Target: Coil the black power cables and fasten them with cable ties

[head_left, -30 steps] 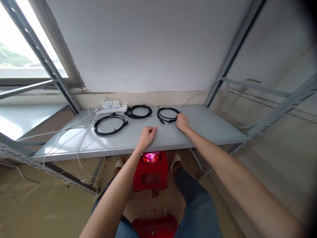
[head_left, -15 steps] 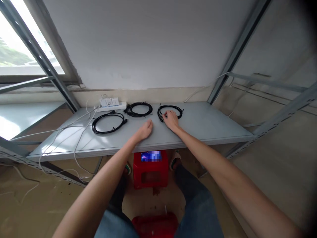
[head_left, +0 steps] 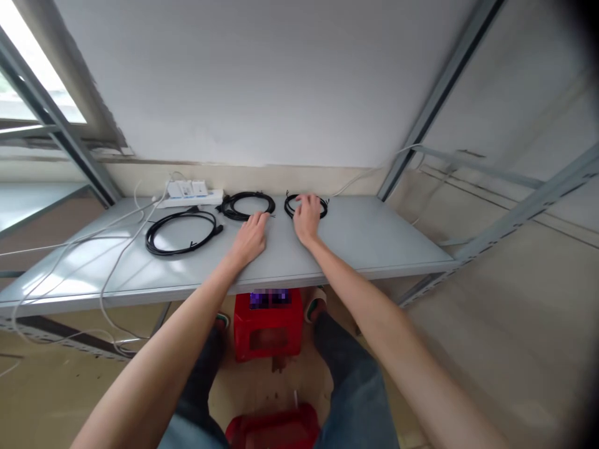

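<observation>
Three coils of black cable lie on the grey metal shelf (head_left: pixel 224 274). Over the right-hand cable coil (head_left: pixel 324 209) rests my right hand (head_left: pixel 306 218), fingers a little apart and bent across the ring, touching it without a visible grip. My left hand (head_left: pixel 250 240) is at the front edge of the middle cable coil (head_left: pixel 233 215), its fingers loosely bent and reaching forward; whether they touch the cable I cannot tell. Farther left lies the largest cable coil (head_left: pixel 152 240), with a plug and a connector end showing.
A white power strip (head_left: pixel 210 197) with white adapters (head_left: pixel 186 188) stands against the wall, and white cords (head_left: pixel 116 265) trail off the shelf's left front. Metal uprights (head_left: pixel 418 118) frame both ends. Below are a red stool (head_left: pixel 269 324) with a lit screen and my legs.
My left hand has moved forward to the middle coil, its fingers less curled. My right hand has gone farther over the right coil, which sits slightly farther back. The view has turned slightly right.
</observation>
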The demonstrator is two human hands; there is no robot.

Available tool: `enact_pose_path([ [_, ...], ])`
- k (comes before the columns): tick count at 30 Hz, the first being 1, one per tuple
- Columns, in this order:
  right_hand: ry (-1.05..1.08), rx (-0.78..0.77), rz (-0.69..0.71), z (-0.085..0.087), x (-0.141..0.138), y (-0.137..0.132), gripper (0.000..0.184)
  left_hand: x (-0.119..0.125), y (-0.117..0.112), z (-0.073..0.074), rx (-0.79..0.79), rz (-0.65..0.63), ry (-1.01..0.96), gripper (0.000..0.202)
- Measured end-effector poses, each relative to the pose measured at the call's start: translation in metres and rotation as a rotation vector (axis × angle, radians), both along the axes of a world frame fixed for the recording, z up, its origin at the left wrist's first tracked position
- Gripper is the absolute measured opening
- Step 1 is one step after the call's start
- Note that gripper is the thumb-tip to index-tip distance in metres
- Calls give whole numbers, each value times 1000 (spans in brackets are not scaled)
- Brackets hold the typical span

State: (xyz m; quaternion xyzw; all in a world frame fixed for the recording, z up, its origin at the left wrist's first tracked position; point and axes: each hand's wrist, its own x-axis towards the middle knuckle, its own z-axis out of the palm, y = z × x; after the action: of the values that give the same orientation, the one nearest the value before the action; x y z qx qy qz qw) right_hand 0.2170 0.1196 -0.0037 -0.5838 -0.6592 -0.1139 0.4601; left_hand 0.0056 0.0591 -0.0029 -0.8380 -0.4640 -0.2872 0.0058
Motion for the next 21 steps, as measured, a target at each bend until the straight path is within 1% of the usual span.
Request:
enact_pose_path([
  [1, -60, -18, 70, 1, -15, -8, 40, 0, -3, 1, 36, -8, 23, 79],
  [2, -137, -61, 155, 2, -30, -16, 38, 0, -5, 2, 62, -15, 36, 90],
  [3, -184, -106, 202, 2, -44, -22, 36, 0, -7, 3, 80, -19, 43, 96],
  [5, -218, -195, 215, 1, -63, -30, 37, -1, -7, 2, 103, -23, 55, 100],
  [6, -236, -231, 220, 1, -68, -31, 37, -1, -7, 2, 109, -26, 63, 100],
  [8, -243, -275, 194, 0, -70, -31, 38, -2, -6, 0, 112, -39, 83, 101],
  [11, -240, -294, 167, -1, -64, -29, 38, -2, -4, -2, 106, -52, 106, 101],
  [17, -238, -302, 278, 1, -61, -29, 38, -3, -2, -5, 69, 1, 86, 98],
  [21, -221, -277, 283, 4, -61, -32, 37, -4, 1, -8, 11, 15, 43, 95],
])
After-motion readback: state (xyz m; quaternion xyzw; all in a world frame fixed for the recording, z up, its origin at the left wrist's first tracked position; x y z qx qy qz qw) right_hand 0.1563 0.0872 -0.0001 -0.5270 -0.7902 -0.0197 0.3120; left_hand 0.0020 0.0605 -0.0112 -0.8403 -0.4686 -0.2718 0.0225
